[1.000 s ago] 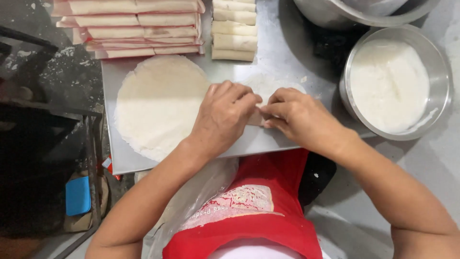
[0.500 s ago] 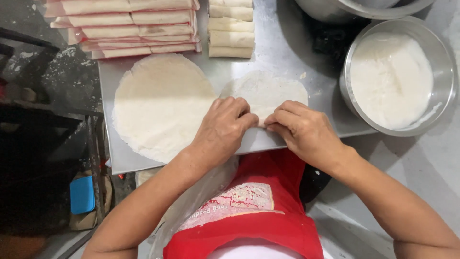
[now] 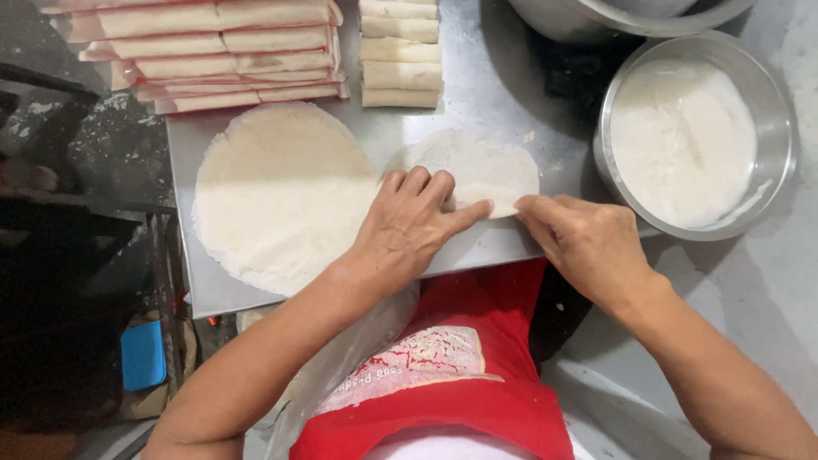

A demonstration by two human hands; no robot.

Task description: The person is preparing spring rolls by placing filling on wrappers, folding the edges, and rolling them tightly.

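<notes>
A thin pale wrapper (image 3: pixel 477 166) lies on the steel tray (image 3: pixel 528 94), its near edge folded over into a roll. My left hand (image 3: pixel 409 226) presses on that rolled edge with fingers curled. Beside it, my right hand (image 3: pixel 584 238) pinches the right end of the same wrapper. A stack of round flat wrappers (image 3: pixel 277 196) rests on the tray to the left of both hands.
Finished rolls (image 3: pixel 400 60) are lined up at the tray's far edge, next to a pile of longer folded ones (image 3: pixel 213 51). A steel bowl of white paste (image 3: pixel 686 136) stands at the right, with a larger steel pot (image 3: pixel 596 17) behind it. Dark clutter sits at left.
Both hands drew back toward me and apart a little, baring more of the wrapper beyond the fingers. The fingers still hold its rolled near edge.
</notes>
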